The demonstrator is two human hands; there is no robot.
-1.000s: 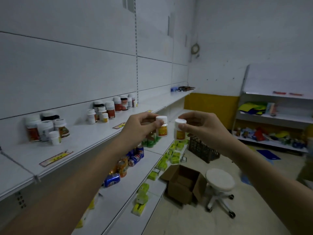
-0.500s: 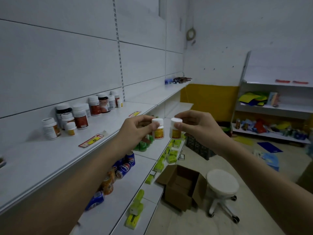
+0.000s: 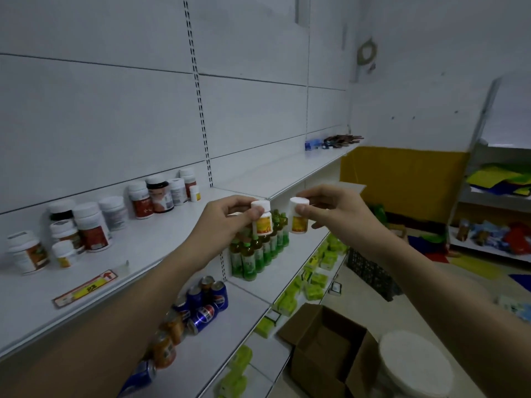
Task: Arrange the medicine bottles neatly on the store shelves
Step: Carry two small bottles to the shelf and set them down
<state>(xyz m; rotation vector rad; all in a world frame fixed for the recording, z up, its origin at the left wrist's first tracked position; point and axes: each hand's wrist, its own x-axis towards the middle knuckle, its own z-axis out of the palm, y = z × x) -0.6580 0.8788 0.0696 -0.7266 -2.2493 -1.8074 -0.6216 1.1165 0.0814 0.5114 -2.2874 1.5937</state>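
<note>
My left hand (image 3: 227, 219) pinches the white cap of one small bottle (image 3: 263, 218). My right hand (image 3: 333, 214) pinches the cap of another small bottle (image 3: 298, 216). Both hang side by side, not touching, in front of the shelf (image 3: 149, 248) where more medicine bottles (image 3: 86, 225) stand.

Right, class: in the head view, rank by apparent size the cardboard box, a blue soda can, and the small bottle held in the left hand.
1. cardboard box
2. blue soda can
3. small bottle in the left hand

Can and bottle look close; differing camera distances make their order unsure.
</note>
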